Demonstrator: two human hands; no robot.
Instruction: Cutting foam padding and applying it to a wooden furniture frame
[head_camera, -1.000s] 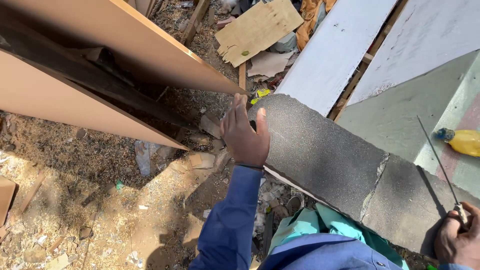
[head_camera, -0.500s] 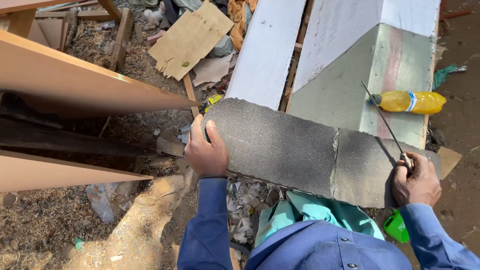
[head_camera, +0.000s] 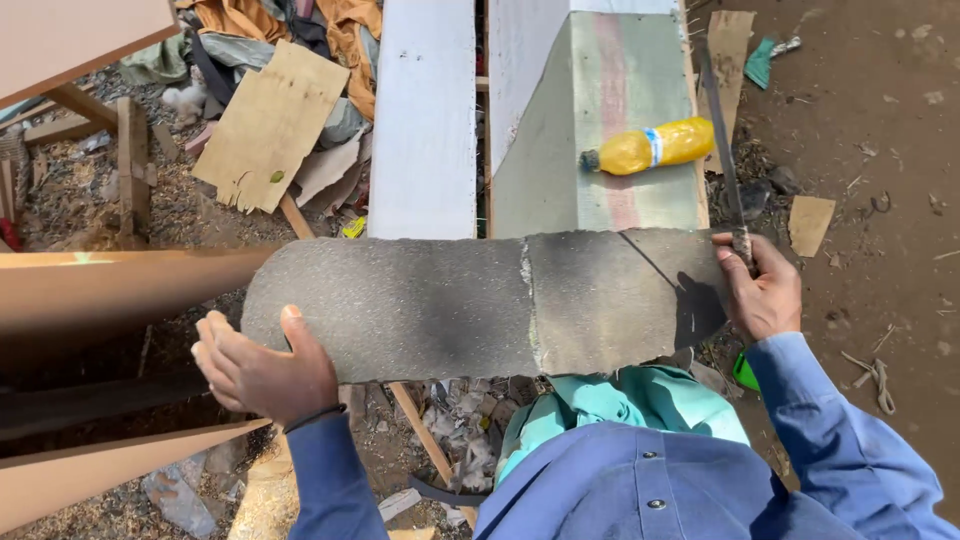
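Beyond my right hand (head_camera: 762, 295): I see a lying yellow bottle (head_camera: 650, 146) with a white-blue label band (head_camera: 655, 146).

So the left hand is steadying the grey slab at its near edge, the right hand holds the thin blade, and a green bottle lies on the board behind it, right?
Not quite: the bottle is yellow, not green, as the head view shows. The rest stands: the left hand rests on the near edge of the grey slab, the right hand grips the thin blade, and the bottle lies on the board behind the slab.
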